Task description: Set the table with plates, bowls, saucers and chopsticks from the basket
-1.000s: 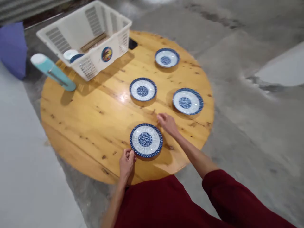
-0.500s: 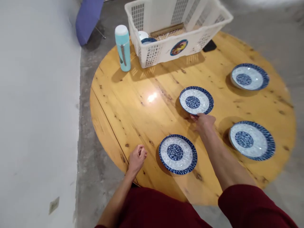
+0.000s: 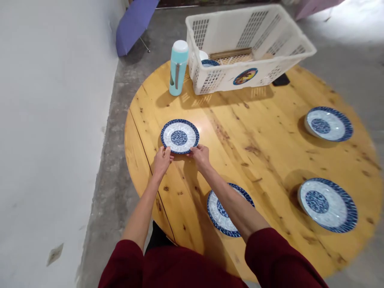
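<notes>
A blue-and-white patterned plate (image 3: 179, 137) is on or just over the left part of the round wooden table (image 3: 228, 132). My left hand (image 3: 162, 161) grips its near-left rim, and my right hand (image 3: 200, 155) pinches the near-right rim. Under my right forearm lies a second blue-and-white plate (image 3: 223, 216), partly covered by the arm. Two matching bowls stand at the right side of the table, a far bowl (image 3: 328, 124) and a near bowl (image 3: 328, 205).
Along the back edge stands a white plastic crate (image 3: 222, 82) holding a bowl (image 3: 210, 63) and other items. A light-blue thermos (image 3: 179, 68) is upright at its left; a dark phone (image 3: 281, 80) lies by its right. A purple umbrella (image 3: 135, 26) rests on the floor beyond.
My right hand has carried the plate leftward from mid-table. My left hand has moved up from the table's near edge and taken hold of its rim. The view has shifted slightly.
</notes>
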{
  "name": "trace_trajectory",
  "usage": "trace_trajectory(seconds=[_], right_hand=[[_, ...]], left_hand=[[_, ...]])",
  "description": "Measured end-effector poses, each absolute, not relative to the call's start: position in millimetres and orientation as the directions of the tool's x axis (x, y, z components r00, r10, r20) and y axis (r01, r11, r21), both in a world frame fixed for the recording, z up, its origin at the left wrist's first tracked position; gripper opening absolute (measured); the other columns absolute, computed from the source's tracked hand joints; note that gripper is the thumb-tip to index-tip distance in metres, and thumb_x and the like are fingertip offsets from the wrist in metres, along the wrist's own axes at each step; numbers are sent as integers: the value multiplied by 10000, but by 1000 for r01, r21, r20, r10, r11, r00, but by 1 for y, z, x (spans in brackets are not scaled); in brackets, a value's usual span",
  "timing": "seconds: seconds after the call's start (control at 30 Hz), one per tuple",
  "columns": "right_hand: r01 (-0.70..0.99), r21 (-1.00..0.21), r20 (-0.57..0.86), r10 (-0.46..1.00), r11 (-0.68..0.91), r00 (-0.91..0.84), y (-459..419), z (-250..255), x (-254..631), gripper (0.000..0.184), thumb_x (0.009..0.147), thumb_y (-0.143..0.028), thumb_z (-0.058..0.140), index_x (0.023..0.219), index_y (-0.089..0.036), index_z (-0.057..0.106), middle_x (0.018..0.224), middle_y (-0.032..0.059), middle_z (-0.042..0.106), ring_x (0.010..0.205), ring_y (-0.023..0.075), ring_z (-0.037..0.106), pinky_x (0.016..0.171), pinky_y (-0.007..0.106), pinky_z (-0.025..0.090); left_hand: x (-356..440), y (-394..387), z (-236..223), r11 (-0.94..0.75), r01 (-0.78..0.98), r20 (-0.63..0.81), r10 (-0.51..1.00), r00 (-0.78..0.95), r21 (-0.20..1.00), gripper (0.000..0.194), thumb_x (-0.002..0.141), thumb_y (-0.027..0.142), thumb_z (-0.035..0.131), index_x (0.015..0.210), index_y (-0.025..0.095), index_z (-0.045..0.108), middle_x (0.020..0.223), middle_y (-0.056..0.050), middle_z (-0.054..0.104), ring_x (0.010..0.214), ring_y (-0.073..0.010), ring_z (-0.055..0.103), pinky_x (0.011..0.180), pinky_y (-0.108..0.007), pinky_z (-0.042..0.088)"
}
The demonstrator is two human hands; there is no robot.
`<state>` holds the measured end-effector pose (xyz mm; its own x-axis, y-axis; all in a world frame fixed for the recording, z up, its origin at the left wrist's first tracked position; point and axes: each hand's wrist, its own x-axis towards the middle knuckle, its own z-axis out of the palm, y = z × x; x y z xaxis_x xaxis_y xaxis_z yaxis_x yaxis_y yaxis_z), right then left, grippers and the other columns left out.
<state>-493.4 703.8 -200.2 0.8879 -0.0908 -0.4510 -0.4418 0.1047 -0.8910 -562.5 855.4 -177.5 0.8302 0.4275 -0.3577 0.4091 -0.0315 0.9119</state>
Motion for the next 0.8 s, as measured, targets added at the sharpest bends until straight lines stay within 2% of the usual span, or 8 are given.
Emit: trace_trajectory(seconds=[0.1, 0.23, 0.47, 0.6, 0.8], right_hand=[[-464, -884, -467, -63, 61, 882, 731, -197, -496, 138, 668, -178, 575, 804, -173, 597, 728, 10, 691, 607, 159, 649, 572, 260, 582], [-461, -887, -460, -34, -34, 887, 735, -196, -498, 165, 709, -201, 577, 874, -187, 580, 773, 27, 699, 641, 180, 683, 588, 275, 595], [-356, -915, -372, 54, -191, 927, 721, -195, -503, 122, 782, -240, 604, 890, -201, 563, 685, 32, 691, 611, 199, 691, 612, 303, 611], [-325, -924, -346, 74, -202, 935, 720, -191, -506, 107, 807, -248, 611, 883, -212, 545, 686, 22, 681, 614, 192, 685, 616, 304, 604], [-347, -908, -385, 143, -233, 912, 720, -175, -503, 69, 910, -254, 557, 918, -188, 538, 760, 46, 669, 681, 174, 674, 719, 340, 595]], left_hand=[[-552, 877, -179, -76, 427, -342, 480, 808, 901, 286, 952, 456, 546, 801, 222, 481, 668, -16, 657, 629, -187, 710, 590, -273, 564], [-551, 890, -183, -69, 416, -339, 470, 815, 906, 294, 941, 386, 569, 731, 219, 449, 623, -7, 638, 578, -169, 693, 558, -254, 551], [-559, 882, -189, 75, 342, -339, 440, 832, 937, 295, 973, 401, 538, 758, 208, 481, 657, -8, 656, 631, -151, 704, 599, -248, 576], [-561, 881, -192, 23, 316, -288, 477, 830, 949, 292, 977, 383, 520, 742, 218, 463, 655, 1, 646, 602, -148, 687, 597, -260, 570], [-558, 881, -188, -16, 329, -281, 484, 829, 944, 262, 991, 321, 461, 748, 227, 485, 683, -6, 646, 626, -139, 686, 593, -247, 547]])
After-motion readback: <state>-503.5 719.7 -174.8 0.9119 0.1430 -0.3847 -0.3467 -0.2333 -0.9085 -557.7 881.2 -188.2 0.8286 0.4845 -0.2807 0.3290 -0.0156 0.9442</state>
